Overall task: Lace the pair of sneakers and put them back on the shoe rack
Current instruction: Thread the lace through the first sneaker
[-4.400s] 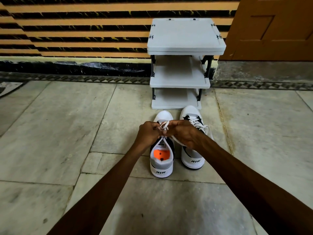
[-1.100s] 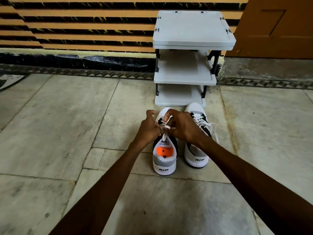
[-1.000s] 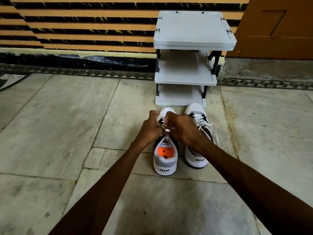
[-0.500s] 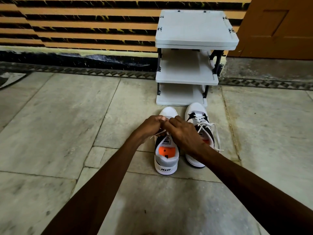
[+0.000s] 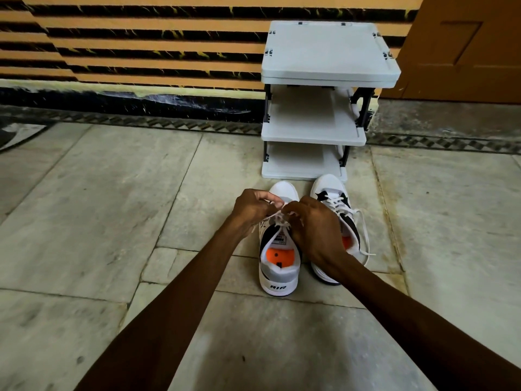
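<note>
Two white and black sneakers stand side by side on the stone floor, toes toward the white shoe rack [image 5: 313, 134]. The left sneaker [image 5: 279, 266] has an orange insole and "AIR" on its heel. My left hand [image 5: 252, 211] and my right hand [image 5: 315, 227] meet over its tongue, each pinching a strand of its white lace [image 5: 277, 218]. The right sneaker [image 5: 337, 204] is laced, with loose lace ends [image 5: 365, 235] trailing down its right side; my right hand hides its heel.
The rack has three white shelves and stands against a wall with orange and black stripes [image 5: 155, 49]. A brown door [image 5: 465, 49] is at the back right. A mat corner [image 5: 17, 134] lies at the far left. Stone floor [image 5: 98, 207] stretches all around.
My hands have kept working the left sneaker's lace, dropping lower over its tongue and drawing the strands out sideways. Both sneakers stay in place; the view has shifted slightly.
</note>
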The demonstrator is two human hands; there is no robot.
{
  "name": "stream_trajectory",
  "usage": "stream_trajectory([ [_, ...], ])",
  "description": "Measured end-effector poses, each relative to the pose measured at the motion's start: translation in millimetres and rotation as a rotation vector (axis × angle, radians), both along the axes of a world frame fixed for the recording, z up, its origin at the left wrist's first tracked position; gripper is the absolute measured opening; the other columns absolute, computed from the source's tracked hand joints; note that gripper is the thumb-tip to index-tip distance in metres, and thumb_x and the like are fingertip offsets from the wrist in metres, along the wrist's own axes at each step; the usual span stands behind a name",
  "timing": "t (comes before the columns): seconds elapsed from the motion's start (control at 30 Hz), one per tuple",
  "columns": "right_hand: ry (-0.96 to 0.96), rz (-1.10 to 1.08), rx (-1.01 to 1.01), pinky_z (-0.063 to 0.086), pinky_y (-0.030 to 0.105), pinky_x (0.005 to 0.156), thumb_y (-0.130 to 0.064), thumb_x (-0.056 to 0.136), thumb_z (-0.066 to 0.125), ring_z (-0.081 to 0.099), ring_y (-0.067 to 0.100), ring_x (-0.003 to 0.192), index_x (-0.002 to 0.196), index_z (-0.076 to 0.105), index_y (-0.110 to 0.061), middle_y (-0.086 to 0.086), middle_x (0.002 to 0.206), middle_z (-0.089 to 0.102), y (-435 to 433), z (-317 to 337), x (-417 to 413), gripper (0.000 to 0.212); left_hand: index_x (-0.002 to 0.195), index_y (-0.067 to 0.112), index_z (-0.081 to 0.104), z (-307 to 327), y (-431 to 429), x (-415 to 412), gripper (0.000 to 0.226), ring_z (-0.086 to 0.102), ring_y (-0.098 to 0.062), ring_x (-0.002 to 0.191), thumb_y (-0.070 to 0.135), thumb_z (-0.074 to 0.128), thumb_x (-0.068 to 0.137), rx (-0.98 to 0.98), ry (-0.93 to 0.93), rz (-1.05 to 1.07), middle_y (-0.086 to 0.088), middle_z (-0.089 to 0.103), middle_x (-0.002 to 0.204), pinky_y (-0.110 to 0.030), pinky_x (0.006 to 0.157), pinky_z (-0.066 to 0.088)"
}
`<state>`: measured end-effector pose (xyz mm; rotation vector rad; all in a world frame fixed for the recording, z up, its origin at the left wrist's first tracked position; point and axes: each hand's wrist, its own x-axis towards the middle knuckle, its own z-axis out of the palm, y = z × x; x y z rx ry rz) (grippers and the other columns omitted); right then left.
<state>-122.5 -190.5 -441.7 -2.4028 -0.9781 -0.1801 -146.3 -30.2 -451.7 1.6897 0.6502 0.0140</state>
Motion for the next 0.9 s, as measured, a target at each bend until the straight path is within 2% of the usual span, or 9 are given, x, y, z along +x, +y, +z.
stream_trajectory([
  [0.1, 0.137, -0.091, -0.042, 0.05, 0.029, 0.064, -0.011, 0.076, 0.07, 0.067, 0.027, 0.078, 0.092, 0.076, -0.02, 0.007, 0.096, 0.07, -6.5, -0.1, -2.3, 0.019, 0.08, 0.015, 0.077, -12.3, 6.9, -2.3, 0.007, 0.068, -0.017, 0.073, 0.018, 0.08, 0.074, 0.289, -0.001, 0.068, -0.003, 0.072, 0.074, -0.031, 0.073, 0.059],
  [0.2, 0.267, -0.12, -0.088, 0.04, 0.021, 0.06, -0.008, 0.071, 0.069, 0.068, 0.022, 0.073, 0.079, 0.075, -0.019, 0.004, 0.085, 0.073, -20.8, -2.6, -1.9, 0.015, 0.076, 0.015, 0.077, -19.5, 14.3, -6.7, 0.006, 0.07, -0.021, 0.074, 0.018, 0.081, 0.072, 0.473, 0.024, 0.119, -0.004, 0.072, 0.072, -0.034, 0.075, 0.059],
  [0.33, 0.339, -0.111, -0.128, 0.032, 0.01, 0.046, -0.007, 0.069, 0.069, 0.058, 0.009, 0.057, 0.072, 0.074, -0.019, 0.0, 0.07, 0.074, -31.9, 0.1, 2.3, 0.014, 0.077, 0.015, 0.077, -21.7, 6.4, -9.1, 0.005, 0.065, -0.015, 0.07, 0.016, 0.079, 0.073, 0.554, 0.053, 0.13, -0.003, 0.07, 0.07, -0.02, 0.069, 0.046],
  [0.4, 0.401, -0.111, -0.138, 0.033, 0.011, 0.047, -0.01, 0.071, 0.071, 0.056, 0.004, 0.055, 0.07, 0.073, -0.024, -0.001, 0.069, 0.073, -31.1, 2.3, 7.7, 0.014, 0.073, 0.017, 0.076, -22.1, 0.8, -7.6, 0.006, 0.067, -0.017, 0.07, 0.012, 0.078, 0.072, 0.511, 0.026, 0.165, 0.0, 0.068, 0.068, -0.022, 0.069, 0.05],
  [0.47, 0.507, -0.083, -0.056, 0.04, 0.011, 0.05, -0.012, 0.076, 0.074, 0.055, 0.001, 0.051, 0.069, 0.071, -0.026, -0.002, 0.063, 0.07, -30.5, 6.4, 10.8, 0.016, 0.069, 0.016, 0.076, -21.9, 1.5, -6.6, 0.014, 0.071, -0.022, 0.068, 0.003, 0.074, 0.073, 0.345, -0.033, 0.201, -0.002, 0.069, 0.066, -0.032, 0.069, 0.06],
  [0.53, 0.719, -0.042, 0.157, 0.049, 0.017, 0.053, -0.007, 0.08, 0.075, 0.06, 0.005, 0.049, 0.078, 0.073, -0.015, 0.007, 0.064, 0.068, -31.9, 15.9, 10.1, 0.009, 0.081, 0.002, 0.076, -19.8, 6.6, -8.0, 0.01, 0.068, -0.023, 0.066, -0.005, 0.071, 0.077, 0.147, -0.068, 0.223, -0.007, 0.067, 0.067, -0.034, 0.068, 0.062],
  [0.6, 0.988, -0.01, 0.358, 0.048, 0.013, 0.049, 0.003, 0.083, 0.069, 0.063, 0.001, 0.048, 0.093, 0.07, 0.001, 0.009, 0.068, 0.066, -31.6, 25.9, 8.4, 0.01, 0.094, -0.009, 0.071, -17.5, 13.3, -9.9, 0.015, 0.064, -0.021, 0.067, -0.008, 0.069, 0.08, -0.019, -0.088, 0.219, -0.009, 0.065, 0.068, -0.027, 0.066, 0.061],
  [0.67, 1.119, -0.014, 0.418, 0.048, 0.01, 0.047, 0.005, 0.085, 0.066, 0.066, 0.003, 0.053, 0.1, 0.067, 0.006, 0.008, 0.073, 0.066, -28.6, 31.1, 9.5, 0.015, 0.097, -0.01, 0.069, -16.6, 18.1, -11.7, 0.016, 0.064, -0.022, 0.069, -0.007, 0.069, 0.081, -0.109, -0.101, 0.207, -0.011, 0.064, 0.071, -0.025, 0.063, 0.061],
  [0.9, 1.14, -0.091, 0.451, 0.06, 0.022, 0.06, -0.008, 0.082, 0.073, 0.064, 0.018, 0.063, 0.093, 0.071, 0.001, 0.011, 0.073, 0.068, -15.5, 26.0, 19.2, 0.014, 0.088, -0.005, 0.071, -26.9, 24.6, -16.1, 0.017, 0.065, -0.016, 0.05, 0.005, 0.078, 0.075, 0.05, -0.088, 0.201, -0.017, 0.069, 0.07, -0.03, 0.061, 0.061],
])
